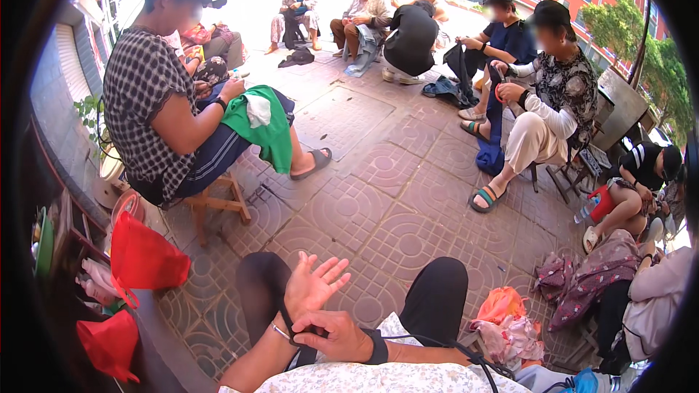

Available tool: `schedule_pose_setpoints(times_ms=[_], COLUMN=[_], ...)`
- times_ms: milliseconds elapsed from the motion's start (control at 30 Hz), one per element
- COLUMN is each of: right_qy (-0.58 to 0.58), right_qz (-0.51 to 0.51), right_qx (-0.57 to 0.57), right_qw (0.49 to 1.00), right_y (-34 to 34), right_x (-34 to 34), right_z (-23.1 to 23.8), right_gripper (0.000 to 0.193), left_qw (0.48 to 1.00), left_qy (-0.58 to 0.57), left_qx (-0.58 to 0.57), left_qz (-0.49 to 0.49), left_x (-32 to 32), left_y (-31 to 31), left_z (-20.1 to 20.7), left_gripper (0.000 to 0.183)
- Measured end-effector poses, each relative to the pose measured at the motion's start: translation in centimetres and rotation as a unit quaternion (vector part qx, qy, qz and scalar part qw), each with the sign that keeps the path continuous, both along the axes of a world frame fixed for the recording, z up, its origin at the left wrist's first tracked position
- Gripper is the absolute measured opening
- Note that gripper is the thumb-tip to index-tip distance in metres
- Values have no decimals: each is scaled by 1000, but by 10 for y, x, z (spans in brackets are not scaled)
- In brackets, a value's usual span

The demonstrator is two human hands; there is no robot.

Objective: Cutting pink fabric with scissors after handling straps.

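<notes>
My left hand (312, 285) is held palm up over my lap, its fingers stretched apart with nothing in them. A black wrist strap (286, 318) goes round that wrist, beside a thin silver bangle (279, 331). My right hand (336, 336) is closed at the left wrist, its thumb and fingers on the strap; the exact grip is partly hidden. Around my right wrist sits a black band (377, 347), with a dark cable (466, 353) running off to the right. Below both hands is light floral cloth (364, 378) across my lap.
Two red bags (149, 255) are close on my left, near a person on a wooden stool (218, 204) with green cloth (266, 127). Pink and orange fabric (510, 324) lies to my right. Several people sit around the patterned paving (349, 207), some handling dark garments.
</notes>
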State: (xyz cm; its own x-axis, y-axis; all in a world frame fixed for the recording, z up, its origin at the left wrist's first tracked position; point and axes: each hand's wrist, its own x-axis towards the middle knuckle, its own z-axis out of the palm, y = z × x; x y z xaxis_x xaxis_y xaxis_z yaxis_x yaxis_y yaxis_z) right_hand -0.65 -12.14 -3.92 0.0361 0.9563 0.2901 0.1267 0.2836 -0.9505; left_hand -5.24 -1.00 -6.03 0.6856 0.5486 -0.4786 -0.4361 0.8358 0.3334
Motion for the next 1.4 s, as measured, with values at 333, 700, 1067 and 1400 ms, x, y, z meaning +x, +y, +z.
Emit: schedule_pose_setpoints(times_ms=[333, 700, 1067, 1400], right_qy=[30, -105, 3, 15], right_qz=[-42, -17, -150, 220], right_qx=[120, 127, 27, -181], right_qw=[991, 986, 988, 959], right_y=[2, 5, 5, 23], right_x=[7, 23, 75, 74], right_z=[12, 11, 48, 31], right_gripper=[21, 16, 16, 24], left_qw=[969, 976, 306, 465], left_qy=[-233, -91, 187, 25], left_qx=[-32, 149, 860, 772], left_qz=[80, 130, -364, -433], left_x=[-2, 20, 6, 16], left_y=[11, 52, -62, -80], left_z=[56, 45, -6, 19], left_gripper=[51, 44, 21, 30])
